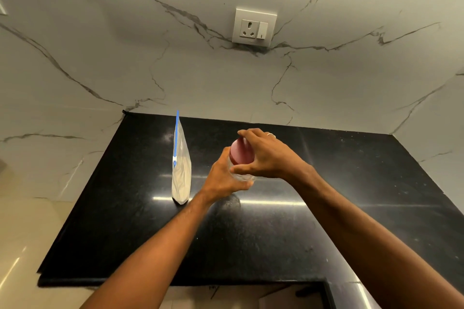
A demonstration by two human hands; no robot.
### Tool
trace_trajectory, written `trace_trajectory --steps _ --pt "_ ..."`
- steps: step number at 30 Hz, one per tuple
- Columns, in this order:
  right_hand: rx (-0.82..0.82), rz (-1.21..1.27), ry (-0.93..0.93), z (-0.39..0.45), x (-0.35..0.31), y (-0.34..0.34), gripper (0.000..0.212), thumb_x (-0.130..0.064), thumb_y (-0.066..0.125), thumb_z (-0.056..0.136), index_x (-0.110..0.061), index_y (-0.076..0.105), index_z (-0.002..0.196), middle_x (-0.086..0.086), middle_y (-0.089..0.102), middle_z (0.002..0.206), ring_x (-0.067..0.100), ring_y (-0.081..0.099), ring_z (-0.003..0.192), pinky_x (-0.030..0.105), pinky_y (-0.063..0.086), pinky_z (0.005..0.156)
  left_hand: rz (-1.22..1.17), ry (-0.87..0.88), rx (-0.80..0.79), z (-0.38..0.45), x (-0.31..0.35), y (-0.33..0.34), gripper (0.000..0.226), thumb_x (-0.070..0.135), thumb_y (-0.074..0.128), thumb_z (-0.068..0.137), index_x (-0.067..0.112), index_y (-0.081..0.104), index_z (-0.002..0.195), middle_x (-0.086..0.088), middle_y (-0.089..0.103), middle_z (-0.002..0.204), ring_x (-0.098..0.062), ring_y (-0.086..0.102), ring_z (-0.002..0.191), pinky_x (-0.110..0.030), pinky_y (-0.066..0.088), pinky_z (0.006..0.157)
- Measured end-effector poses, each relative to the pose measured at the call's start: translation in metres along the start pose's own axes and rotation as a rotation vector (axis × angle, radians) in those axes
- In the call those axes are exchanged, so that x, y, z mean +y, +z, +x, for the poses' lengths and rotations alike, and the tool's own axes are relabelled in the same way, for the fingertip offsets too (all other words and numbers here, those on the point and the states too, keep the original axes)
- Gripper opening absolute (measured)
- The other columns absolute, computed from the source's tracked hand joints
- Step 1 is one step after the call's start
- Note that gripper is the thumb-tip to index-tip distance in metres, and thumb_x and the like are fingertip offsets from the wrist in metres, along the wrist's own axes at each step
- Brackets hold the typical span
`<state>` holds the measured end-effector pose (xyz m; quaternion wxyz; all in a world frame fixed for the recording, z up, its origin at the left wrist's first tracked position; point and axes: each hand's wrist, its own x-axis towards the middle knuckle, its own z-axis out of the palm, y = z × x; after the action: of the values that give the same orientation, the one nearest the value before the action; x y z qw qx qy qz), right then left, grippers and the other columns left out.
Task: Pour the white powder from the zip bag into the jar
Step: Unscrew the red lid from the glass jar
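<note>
Left hand (pixel 223 178) clasps clear jar (pixel 242 176); right hand (pixel 263 155) clamps round red lid (pixel 241 152).

Both bare forearms reaching forward, converging. Left hand (pixel 222 178) wrapped from below around the clear plastic jar (pixel 242 175), fingers curled. Right hand (pixel 263 155) arched over its round maroon lid (pixel 240 152), fingertips and thumb clamping the rim; ring on one finger.

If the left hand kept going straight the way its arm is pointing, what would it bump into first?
It is already there: the left hand wraps the clear jar, so the jar blocks it at once. Past the jar, the line seems to run over bare counter toward the marble wall, though depth is hard to judge.
</note>
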<state>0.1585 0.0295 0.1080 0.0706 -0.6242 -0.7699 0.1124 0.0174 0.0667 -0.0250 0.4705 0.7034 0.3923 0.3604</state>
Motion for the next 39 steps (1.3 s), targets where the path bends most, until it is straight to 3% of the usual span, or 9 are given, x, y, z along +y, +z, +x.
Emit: trace_trajectory --steps 5,12,19,23,27,30,34,36,39 --pt "0.076 -0.085 0.091 0.001 -0.001 0.008 0.090 -0.070 0.069 0.069 -0.020 0.039 0.138 0.004 0.049 0.134 0.023 0.053 0.113 0.034 0.050 0.087 0.016 0.016 0.015 0.000 -0.001 0.000 0.093 0.055 0.086 0.059 0.046 0.030 0.133 0.014 0.053 0.123 -0.011 0.062 0.109 -0.014 0.054 0.082" --pt "-0.171 -0.008 -0.030 0.001 0.002 -0.002 0.097 -0.030 0.084 0.071 -0.026 0.026 0.149 0.001 0.035 0.149 0.027 0.035 0.133 0.043 0.043 0.102 0.008 0.007 -0.014 -0.003 -0.003 0.004 0.091 0.038 0.090 0.066 0.069 0.027 0.122 0.026 0.050 0.124 0.001 0.057 0.116 -0.004 0.048 0.081" --pt "0.041 -0.040 0.161 -0.005 0.003 0.005 0.094 -0.072 0.069 0.067 -0.016 0.042 0.137 0.007 0.049 0.134 0.024 0.052 0.115 0.036 0.051 0.091 0.041 0.001 -0.019 -0.003 -0.003 0.004 0.090 0.043 0.090 0.065 0.046 0.030 0.132 0.031 0.048 0.118 -0.002 0.059 0.108 -0.002 0.048 0.074" --pt "0.003 -0.003 0.112 -0.006 0.002 0.005 0.084 -0.057 0.077 0.070 -0.016 0.043 0.135 0.006 0.048 0.131 0.023 0.049 0.115 0.034 0.050 0.091 0.044 -0.006 -0.036 -0.003 -0.005 0.004 0.089 0.043 0.091 0.063 0.054 0.031 0.129 0.027 0.050 0.121 -0.002 0.060 0.111 -0.004 0.050 0.077" --pt "-0.172 0.005 -0.027 -0.005 0.002 -0.006 0.097 -0.036 0.084 0.070 -0.021 0.028 0.148 0.004 0.036 0.147 0.027 0.037 0.132 0.041 0.044 0.103 0.028 -0.033 -0.034 -0.007 -0.005 0.004 0.091 0.046 0.089 0.063 0.073 0.024 0.121 0.033 0.047 0.123 0.013 0.054 0.112 0.001 0.044 0.076" --pt "-0.082 -0.024 0.025 -0.005 0.004 -0.005 0.101 -0.059 0.078 0.068 -0.020 0.029 0.148 0.004 0.038 0.148 0.028 0.041 0.131 0.041 0.045 0.101 0.016 -0.028 -0.051 -0.008 -0.005 0.005 0.089 0.044 0.089 0.063 0.062 0.030 0.126 0.029 0.050 0.122 0.006 0.058 0.110 -0.001 0.046 0.077" --pt "0.021 -0.147 0.145 -0.004 0.002 0.003 0.089 -0.077 0.063 0.067 -0.016 0.048 0.131 0.005 0.056 0.124 0.022 0.057 0.103 0.033 0.053 0.083 0.024 -0.015 -0.050 -0.007 -0.004 0.007 0.089 0.045 0.088 0.062 0.044 0.033 0.132 0.027 0.053 0.118 -0.001 0.060 0.108 0.000 0.047 0.076" --pt "-0.011 -0.121 0.116 -0.004 0.003 0.004 0.081 -0.069 0.068 0.071 -0.016 0.049 0.129 0.006 0.056 0.123 0.021 0.056 0.101 0.029 0.051 0.080 0.043 -0.012 -0.058 -0.006 -0.005 0.008 0.089 0.047 0.088 0.061 0.049 0.033 0.131 0.025 0.053 0.120 0.000 0.060 0.110 -0.002 0.048 0.078" --pt "-0.186 -0.031 -0.014 -0.004 0.007 -0.002 0.088 -0.043 0.082 0.070 -0.023 0.036 0.142 0.003 0.042 0.140 0.024 0.043 0.124 0.036 0.048 0.093 0.048 -0.018 -0.070 -0.007 -0.007 0.008 0.090 0.040 0.090 0.064 0.066 0.028 0.124 0.025 0.051 0.124 0.016 0.052 0.114 0.000 0.045 0.079"
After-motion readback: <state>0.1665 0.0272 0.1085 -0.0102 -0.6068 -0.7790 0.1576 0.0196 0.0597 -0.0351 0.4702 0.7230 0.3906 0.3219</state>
